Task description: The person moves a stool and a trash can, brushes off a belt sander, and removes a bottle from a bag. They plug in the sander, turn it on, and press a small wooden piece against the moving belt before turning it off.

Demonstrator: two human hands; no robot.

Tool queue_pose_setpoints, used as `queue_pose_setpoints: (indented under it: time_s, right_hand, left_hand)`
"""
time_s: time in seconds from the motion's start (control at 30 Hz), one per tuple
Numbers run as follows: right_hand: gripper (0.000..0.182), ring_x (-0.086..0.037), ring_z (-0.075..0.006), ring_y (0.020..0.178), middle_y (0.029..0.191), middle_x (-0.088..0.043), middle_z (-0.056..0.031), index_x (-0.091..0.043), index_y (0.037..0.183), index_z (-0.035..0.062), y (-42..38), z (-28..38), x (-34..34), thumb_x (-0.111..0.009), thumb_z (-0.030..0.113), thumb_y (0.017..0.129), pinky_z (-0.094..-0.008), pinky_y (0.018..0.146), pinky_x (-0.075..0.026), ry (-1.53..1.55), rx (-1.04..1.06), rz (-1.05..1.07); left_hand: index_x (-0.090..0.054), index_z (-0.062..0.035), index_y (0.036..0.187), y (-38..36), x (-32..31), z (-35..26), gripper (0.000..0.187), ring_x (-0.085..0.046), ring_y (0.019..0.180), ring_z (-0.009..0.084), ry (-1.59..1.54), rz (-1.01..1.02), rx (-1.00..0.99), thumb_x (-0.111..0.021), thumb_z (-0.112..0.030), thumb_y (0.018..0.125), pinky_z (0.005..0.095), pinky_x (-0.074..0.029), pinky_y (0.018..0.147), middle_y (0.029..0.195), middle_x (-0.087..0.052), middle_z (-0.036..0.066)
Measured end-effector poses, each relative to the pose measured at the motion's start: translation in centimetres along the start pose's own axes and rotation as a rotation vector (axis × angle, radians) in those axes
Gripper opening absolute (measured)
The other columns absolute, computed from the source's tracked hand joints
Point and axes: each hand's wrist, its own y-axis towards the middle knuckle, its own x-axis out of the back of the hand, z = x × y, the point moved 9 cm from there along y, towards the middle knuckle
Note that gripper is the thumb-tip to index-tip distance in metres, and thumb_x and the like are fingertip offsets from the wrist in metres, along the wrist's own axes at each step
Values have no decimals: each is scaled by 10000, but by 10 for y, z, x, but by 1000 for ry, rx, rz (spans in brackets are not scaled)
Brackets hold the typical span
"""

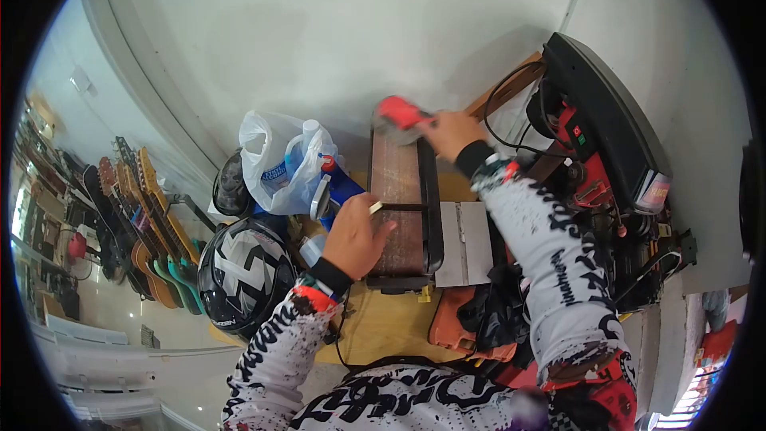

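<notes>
My right hand [455,134] is closed round the handle of a red brush-like tool [403,113], blurred by motion, over the far end of the brown sanding belt [396,183]. The belt lies in a black frame, with a dark bar [405,207] crossing it. At the belt's left edge is my left hand [356,238], its thumb apart from the other fingers. A small pale piece [376,207] shows at its fingertips; whether they grip it is unclear.
A white plastic bag [267,160] with bottles and a black-and-white helmet [246,271] are on the left. Guitars [152,231] stand farther left. A black-and-red machine [606,120] is at right, an orange case [459,323] near my body.
</notes>
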Motion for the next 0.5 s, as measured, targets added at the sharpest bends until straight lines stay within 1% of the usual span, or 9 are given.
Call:
queue_pose_setpoints:
  time_s: [0.03,0.13,0.17,0.23,0.27,0.3,0.33,0.43,0.5]
  right_hand:
    - [464,-680,-401,901,886,-702,-229,-735,997,79,9,-26,-1,-592,508,895,-499,834,-529,0,-120,34]
    - [475,-671,-411,940,912,-701,-244,-740,981,69,19,-24,19,-583,509,898,-497,867,-520,-74,-68,-75]
    - [475,-671,-411,940,912,-701,-244,-740,981,69,14,-12,19,-583,509,898,-497,867,-520,-76,-71,-77]
    - [486,-669,-421,943,935,-701,-249,-737,991,58,5,36,10,-574,507,902,-497,873,-522,79,11,-18]
    - [491,-669,-425,944,944,-699,-251,-734,998,53,13,30,-7,-570,506,905,-499,876,-520,12,-26,-31]
    - [488,-667,-423,956,959,-697,-254,-732,998,50,23,16,-2,-571,502,909,-498,885,-517,-6,-70,-46]
    - [500,-667,-422,959,961,-698,-249,-731,1002,47,33,3,5,-566,511,910,-494,881,-518,-62,-48,-25]
    - [493,-668,-417,980,986,-702,-237,-729,1016,47,34,17,38,-545,495,924,-493,874,-523,-138,-17,-28]
    - [474,-670,-413,999,1010,-705,-228,-728,1025,51,27,18,31,-529,472,937,-497,871,-526,-146,-26,-8]
  left_hand:
    - [-495,47,1206,-9,8,3,457,-590,958,348,-33,-12,45,-731,-145,864,381,-500,792,1090,-574,191]
    - [-503,36,1198,-26,20,9,450,-581,960,327,-27,-10,94,-739,-154,865,360,-501,792,1111,-566,187]
    - [-504,32,1200,-31,19,11,451,-581,962,321,-37,11,141,-742,-154,864,354,-496,803,1112,-564,188]
    - [-503,29,1200,-38,20,10,455,-582,952,315,-33,11,152,-746,-149,859,351,-489,810,1109,-562,184]
    - [-503,27,1201,-44,20,10,459,-584,942,308,-23,14,171,-751,-145,855,347,-483,817,1106,-560,181]
    - [-503,27,1201,-53,24,8,459,-584,942,308,-24,24,169,-751,-145,855,347,-483,817,1106,-560,181]
    - [-503,27,1202,-61,28,5,463,-585,940,299,-66,28,180,-754,-136,848,348,-478,818,1103,-559,177]
    - [-498,24,1196,-82,41,11,468,-591,957,284,-104,54,275,-761,-111,833,354,-472,822,1100,-561,166]
    - [-493,20,1190,-104,54,20,470,-585,899,272,-116,-32,299,-765,-106,828,340,-470,793,1049,-567,152]
